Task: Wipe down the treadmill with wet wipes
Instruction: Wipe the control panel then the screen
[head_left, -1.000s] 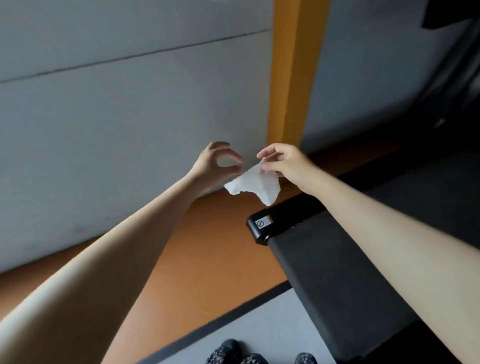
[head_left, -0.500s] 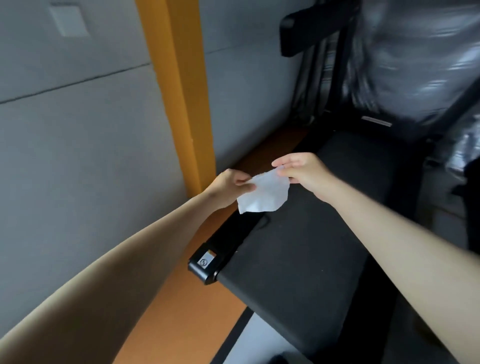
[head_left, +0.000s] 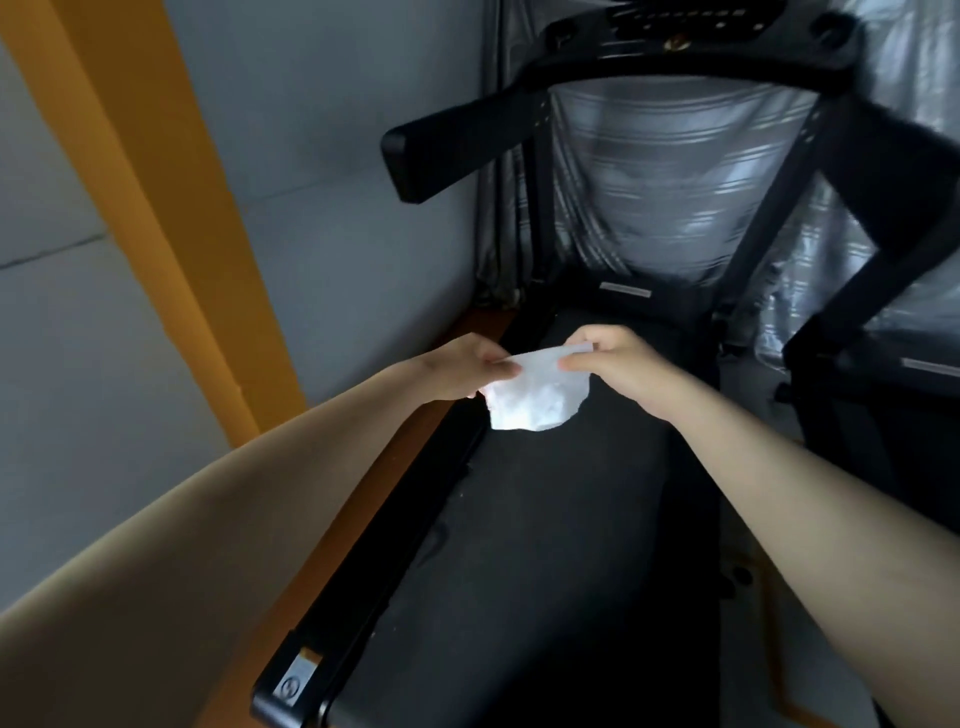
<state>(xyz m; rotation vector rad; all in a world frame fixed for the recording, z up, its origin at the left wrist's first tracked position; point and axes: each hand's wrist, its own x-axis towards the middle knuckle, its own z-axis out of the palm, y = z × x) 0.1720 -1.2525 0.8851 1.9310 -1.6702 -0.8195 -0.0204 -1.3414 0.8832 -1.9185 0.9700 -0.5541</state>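
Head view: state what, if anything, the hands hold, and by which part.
One white wet wipe: the left hand pinches its upper left corner, the right hand its upper right corner; the rest hangs free.

We read no words or numbers anywhere. Sticker (head_left: 298, 678) on the rear left corner of the treadmill (head_left: 519, 571): we see a round prohibition-style symbol with an orange strip above it, detail blurred. Console (head_left: 691, 21): gold mark and button rows, illegible. Silver plate (head_left: 625, 289) at the treadmill's front end: too small to read.
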